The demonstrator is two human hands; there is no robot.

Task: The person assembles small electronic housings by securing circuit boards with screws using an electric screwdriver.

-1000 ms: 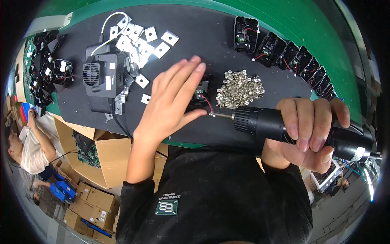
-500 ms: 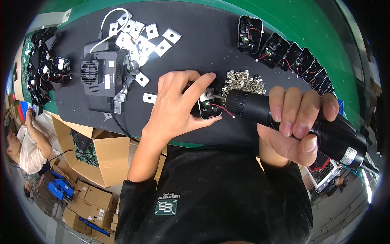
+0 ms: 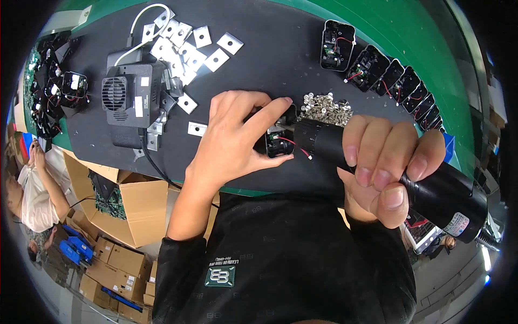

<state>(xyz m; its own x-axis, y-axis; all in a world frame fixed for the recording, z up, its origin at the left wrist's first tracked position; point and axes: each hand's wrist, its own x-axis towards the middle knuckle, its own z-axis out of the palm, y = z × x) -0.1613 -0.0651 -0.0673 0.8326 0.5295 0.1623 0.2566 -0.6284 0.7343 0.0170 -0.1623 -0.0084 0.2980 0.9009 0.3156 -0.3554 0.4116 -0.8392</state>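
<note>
My left hand (image 3: 229,141) grips a small black plastic housing (image 3: 279,149) between thumb and fingers, partly hiding it. Inside the housing show a green circuit board and a red and black wire with a white plug. My right hand (image 3: 386,162) is wrapped around a black electric screwdriver (image 3: 440,197), held nearly level. Its tip points left into the housing, near a metal piece; the exact contact is hard to see. Just beyond the tool's nose lies a heap of silver screws (image 3: 326,109).
Square metal plates with holes (image 3: 202,36) are scattered at the far left beside a black device with a fan grille (image 3: 132,97). Open housings (image 3: 369,67) stand in a row at right. More black parts (image 3: 54,92) pile up far left. A cardboard box (image 3: 143,210) and another person (image 3: 40,189) are at left.
The screwdriver has shifted slightly left and down at its back end, with its nose nearer the housing. My left hand still holds the housing in nearly the same place.
</note>
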